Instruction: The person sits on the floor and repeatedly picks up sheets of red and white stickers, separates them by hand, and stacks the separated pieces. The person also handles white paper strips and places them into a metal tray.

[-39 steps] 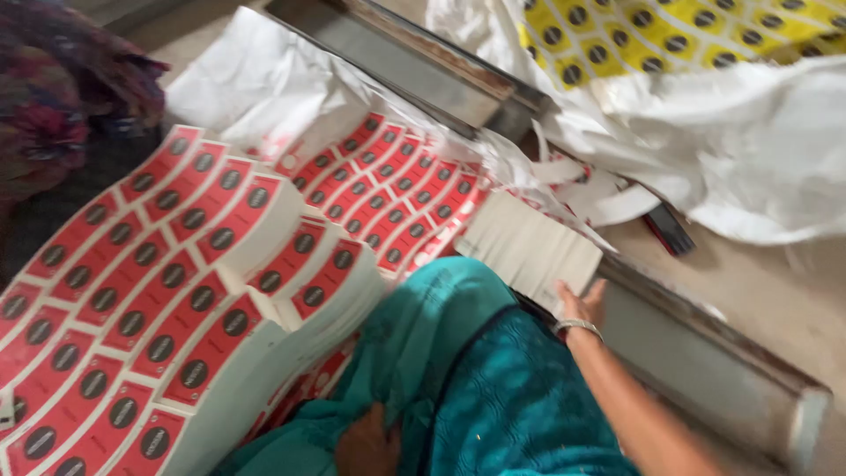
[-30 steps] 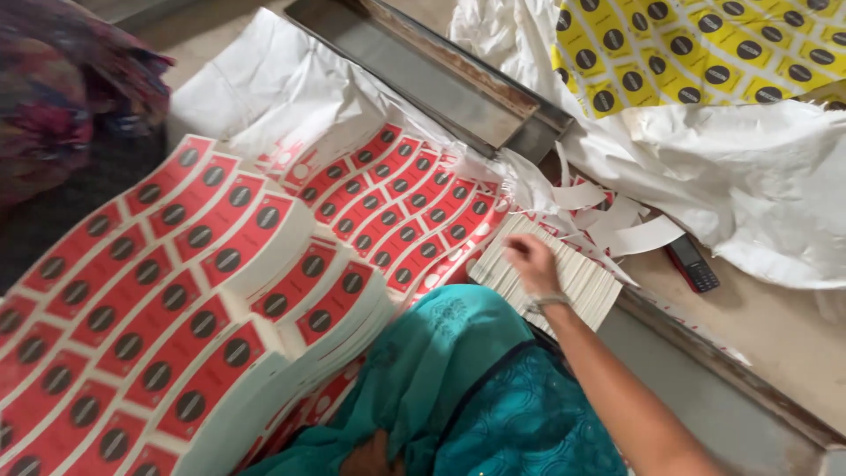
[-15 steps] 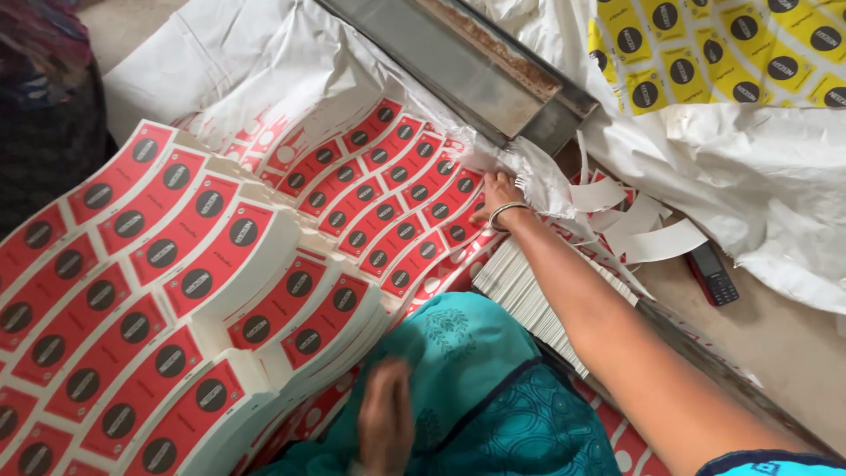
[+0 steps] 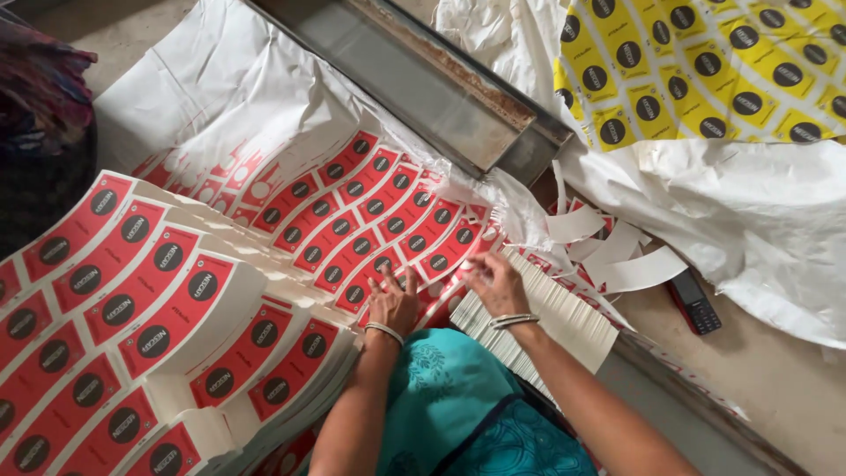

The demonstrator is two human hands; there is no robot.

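The left hand (image 4: 394, 301) lies flat, fingers spread, on the red sheet (image 4: 374, 225) just ahead of the knee, and the right hand (image 4: 498, 282) beside it pinches that sheet's near edge. Just right of the grip sits a white stack (image 4: 546, 313) of separated pieces (seemingly done); the printed sheets ahead and left look uncut. Beyond lie scraps (image 4: 608, 251), a phone (image 4: 696, 301) and yellow sheets (image 4: 705, 66).

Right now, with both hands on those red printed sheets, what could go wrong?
The fanned stack of red label sheets under the left hand and right hand might slide out of order. The white offcut strips could get mixed in. The phone beside them might get buried.
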